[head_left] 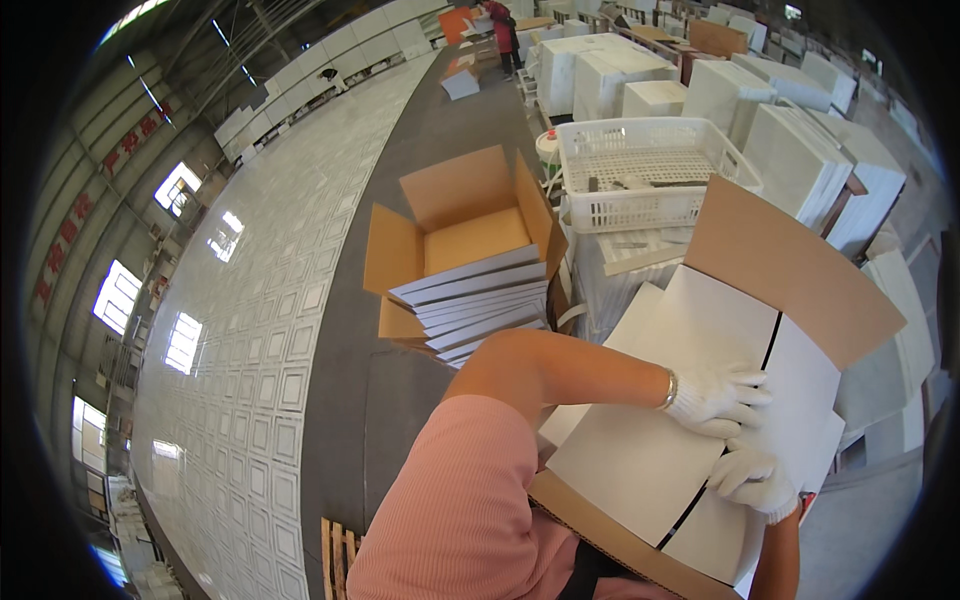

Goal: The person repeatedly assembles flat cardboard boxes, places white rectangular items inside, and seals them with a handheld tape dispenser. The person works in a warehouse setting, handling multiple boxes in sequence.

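In front of me at the right is a carton [640, 455], white outside and brown inside. Two white flaps lie folded inward, with a narrow dark gap between them. At the far end a brown flap [790, 270] stands out, and another brown edge shows at the near end. My left hand [718, 398], in a white knit glove, lies on the flaps with fingers stretched across the gap. Just nearer, my gloved right hand [755, 480] rests over the same gap, its fingers loosely bent. Neither hand shows anything held.
An opened brown carton [475, 245] stands ahead on the dark walkway, with several white flat boards [475, 305] leaning before it. Beyond my carton sits a white plastic crate [650, 150] near stone slab stacks [795, 160]. Glossy patterned tiles [250, 350] cover the left. A person [502, 35] stands far off.
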`<action>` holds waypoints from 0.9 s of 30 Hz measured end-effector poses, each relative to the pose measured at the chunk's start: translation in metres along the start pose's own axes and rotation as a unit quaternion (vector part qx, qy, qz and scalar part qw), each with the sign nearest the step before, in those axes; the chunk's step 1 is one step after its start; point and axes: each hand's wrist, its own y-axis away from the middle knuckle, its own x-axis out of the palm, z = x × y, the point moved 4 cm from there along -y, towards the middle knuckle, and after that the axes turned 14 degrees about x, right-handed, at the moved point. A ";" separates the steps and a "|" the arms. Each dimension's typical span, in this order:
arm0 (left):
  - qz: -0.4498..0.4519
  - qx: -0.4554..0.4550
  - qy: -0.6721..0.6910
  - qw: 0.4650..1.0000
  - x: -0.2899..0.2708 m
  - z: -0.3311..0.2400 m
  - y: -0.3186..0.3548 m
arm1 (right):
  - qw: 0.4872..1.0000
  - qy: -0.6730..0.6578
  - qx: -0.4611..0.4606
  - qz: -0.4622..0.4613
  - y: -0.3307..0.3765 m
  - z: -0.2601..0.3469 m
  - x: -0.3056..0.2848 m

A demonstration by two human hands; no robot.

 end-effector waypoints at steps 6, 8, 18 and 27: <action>0.059 0.014 -0.052 0.997 0.024 0.004 0.031 | 0.941 -0.249 0.191 -0.123 0.043 -0.076 -0.002; 0.007 0.031 -0.090 0.995 0.026 -0.003 0.040 | 0.926 -0.246 0.249 -0.145 0.075 -0.072 -0.005; 0.105 -0.037 -0.074 0.991 0.011 -0.008 0.032 | 0.899 0.181 0.372 0.145 0.103 0.178 0.051; -0.099 -0.317 0.659 0.675 -0.032 0.047 0.047 | 0.876 0.309 0.335 -0.161 0.058 0.075 -0.046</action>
